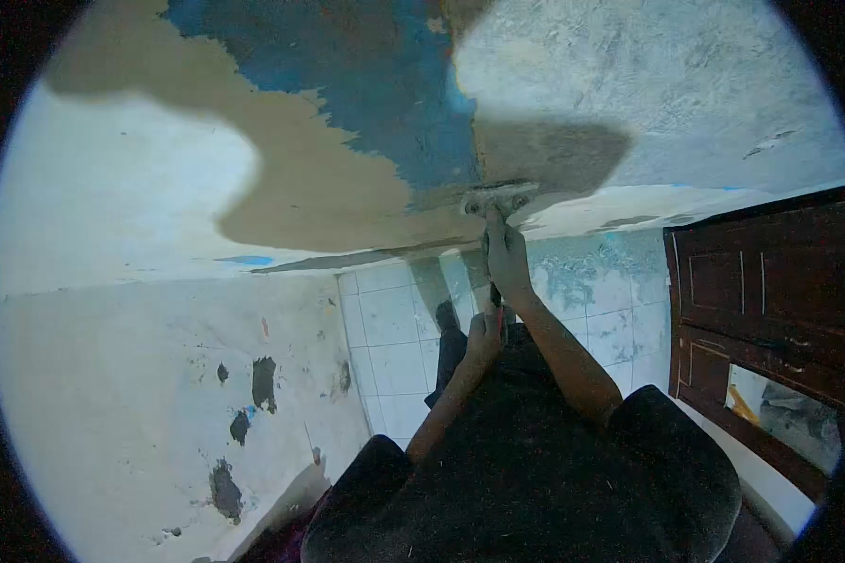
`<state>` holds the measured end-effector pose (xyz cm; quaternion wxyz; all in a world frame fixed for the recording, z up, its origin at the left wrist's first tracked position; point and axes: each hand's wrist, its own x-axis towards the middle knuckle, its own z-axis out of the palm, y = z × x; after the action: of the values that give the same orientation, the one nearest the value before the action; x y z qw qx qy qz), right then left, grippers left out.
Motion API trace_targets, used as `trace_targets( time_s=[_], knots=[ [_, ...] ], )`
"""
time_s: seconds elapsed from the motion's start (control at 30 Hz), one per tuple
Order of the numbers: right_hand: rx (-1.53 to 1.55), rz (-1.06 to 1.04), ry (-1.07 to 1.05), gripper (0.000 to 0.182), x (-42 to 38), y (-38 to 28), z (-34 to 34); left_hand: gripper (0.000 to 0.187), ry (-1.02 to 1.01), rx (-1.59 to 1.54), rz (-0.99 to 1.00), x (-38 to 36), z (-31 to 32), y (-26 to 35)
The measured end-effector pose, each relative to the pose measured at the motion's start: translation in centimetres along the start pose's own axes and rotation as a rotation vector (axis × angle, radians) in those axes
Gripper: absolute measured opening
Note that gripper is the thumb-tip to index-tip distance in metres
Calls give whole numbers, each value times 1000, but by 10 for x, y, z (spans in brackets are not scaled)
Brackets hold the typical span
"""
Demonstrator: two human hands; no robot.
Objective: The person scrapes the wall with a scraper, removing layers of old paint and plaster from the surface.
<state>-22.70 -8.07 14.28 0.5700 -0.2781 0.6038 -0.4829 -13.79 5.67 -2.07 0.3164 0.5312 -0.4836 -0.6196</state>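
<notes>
My right hand (507, 255) is closed round the upper shaft of a long-handled scraper (499, 199), just below its wide head. That head has two round fittings and lies against the wall (329, 188). My left hand (483, 336) is lower, near my body, closed round the dark and reddish handle. Part of the handle shows between the two hands. Around the head, the wall has a bare blue patch (385, 103), beige coating at its left and a rough pale grey area (573, 66) at its right. Shadows fall across this surface.
White floor tiles (390, 319) lie below the wall, dusty towards the right. A dark brown wooden cabinet (760, 291) with panelled doors stands at the right. On the left, a side wall (150, 375) has several grey chipped spots. My foot (448, 319) is on the tiles.
</notes>
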Motion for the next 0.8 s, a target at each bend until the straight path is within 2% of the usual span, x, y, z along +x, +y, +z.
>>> trace_targets(
  time_s=[0.03, 0.13, 0.17, 0.2, 0.27, 0.3, 0.37, 0.4, 0.43, 0.5, 0.53, 0.6, 0.63, 0.67, 0.73, 0.77, 0.8],
  knots=[
    [14, 23, 0, 46, 3, 0, 2, 49, 50, -107, -76, 4, -4, 15],
    [27, -27, -28, 48, 0, -35, 10, 48, 43, -12, 77, 9, -8, 67],
    [-12, -154, -7, 48, -7, -50, 14, 49, 90, 192, 198, 8, -8, 94],
    [-54, -294, 8, 48, -8, -58, 15, 50, 194, 367, 452, 18, -5, 74],
    [-116, -346, 4, 48, 11, -22, 10, 53, 629, 813, 896, 36, 2, 34],
    [-41, -247, 11, 40, 14, 1, 9, 53, 338, 225, 448, 24, -1, 29],
    [-8, -37, 2, 36, 15, 5, 7, 54, 131, 113, 192, 16, -6, 36],
    [-8, -32, 6, 36, 14, 2, 7, 55, 41, 76, 58, 12, -8, 36],
    [-9, -95, 24, 37, 8, 3, 7, 56, 205, 563, 468, 10, -7, 28],
    [-54, -56, -23, 38, 7, -13, 3, 58, 393, 1039, 920, 26, -2, 35],
    [-60, -45, -26, 38, 4, -7, 0, 59, 264, 537, 521, 14, 0, 40],
    [12, 29, -66, 37, 14, 1, 3, 60, 142, 46, 143, 13, -4, 58],
    [36, -138, -30, 36, 7, -13, 9, 60, 98, -148, 116, 16, -6, 67],
    [55, -305, 4, 36, 0, -25, 14, 60, 105, -120, 157, 15, -4, 74],
    [60, -182, -106, 35, -11, -61, 13, 60, 122, -64, 239, 13, 0, 79],
    [12, -100, -56, 36, -5, -50, 12, 58, 79, -199, 142, 24, 1, 44],
    [8, -117, -68, 36, 3, -29, 10, 55, 112, -320, 49, 24, 2, 46]
  ],
)
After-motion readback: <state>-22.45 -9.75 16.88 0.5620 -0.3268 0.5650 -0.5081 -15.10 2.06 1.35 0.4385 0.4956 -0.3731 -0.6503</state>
